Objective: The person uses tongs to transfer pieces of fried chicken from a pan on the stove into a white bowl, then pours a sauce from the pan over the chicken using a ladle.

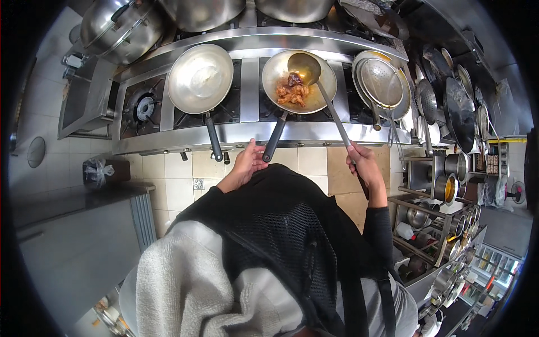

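My right hand grips the long handle of a metal ladle. The ladle's bowl is over a frying pan on the middle burner. Browned, glossy pieces of food lie in that pan, with a dark piece or dollop of sauce at the ladle's edge. My left hand is beside the end of the pan's black handle, thumb up and fingers extended, not wrapped around it; whether the fingertips touch it I cannot tell. A second frying pan, with no food visible, rests on the burner to the left.
Nested strainers sit on a pan at the range's right. Large steel pots line the back. A bare gas burner is at far left. Utensils hang on the right wall, above a rack of pots. A steel counter stands left.
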Demonstrator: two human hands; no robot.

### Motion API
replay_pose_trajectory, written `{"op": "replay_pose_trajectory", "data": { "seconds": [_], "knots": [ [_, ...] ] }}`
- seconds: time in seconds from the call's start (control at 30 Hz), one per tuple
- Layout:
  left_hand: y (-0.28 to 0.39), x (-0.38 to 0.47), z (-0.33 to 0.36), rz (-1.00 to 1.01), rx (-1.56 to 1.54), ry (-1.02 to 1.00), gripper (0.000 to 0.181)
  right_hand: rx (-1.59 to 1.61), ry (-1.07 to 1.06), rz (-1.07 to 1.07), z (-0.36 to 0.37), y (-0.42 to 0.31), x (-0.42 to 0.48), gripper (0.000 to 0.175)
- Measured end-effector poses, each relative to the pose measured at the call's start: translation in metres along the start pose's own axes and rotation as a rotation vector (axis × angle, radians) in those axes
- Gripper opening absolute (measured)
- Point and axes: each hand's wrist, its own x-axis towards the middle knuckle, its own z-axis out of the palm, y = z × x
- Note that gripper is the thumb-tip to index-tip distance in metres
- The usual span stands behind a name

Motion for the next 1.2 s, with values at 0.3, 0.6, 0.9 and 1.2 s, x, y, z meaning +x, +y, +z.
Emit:
{"op": "replay_pose_trajectory", "data": {
  "seconds": [0.3,0.6,0.9,1.2],
  "knots": [
    [0.030,0.040,0.029,-0.107,-0.085,-0.227,0.048,-0.506,0.308,-0.292,0.003,0.013,-0.038,0.036],
    [0.035,-0.002,0.057,0.124,0.405,-0.135,0.027,-0.742,0.176,-0.256,-0.019,-0.006,-0.076,0.036],
    [-0.023,0.006,0.028,0.362,0.424,-0.204,0.021,-0.589,0.304,-0.376,-0.022,0.000,-0.072,0.034],
    [0.052,0.014,0.074,0.246,0.424,-0.157,0.018,-0.732,0.331,-0.314,-0.027,-0.015,-0.065,0.030]
  ]
}}
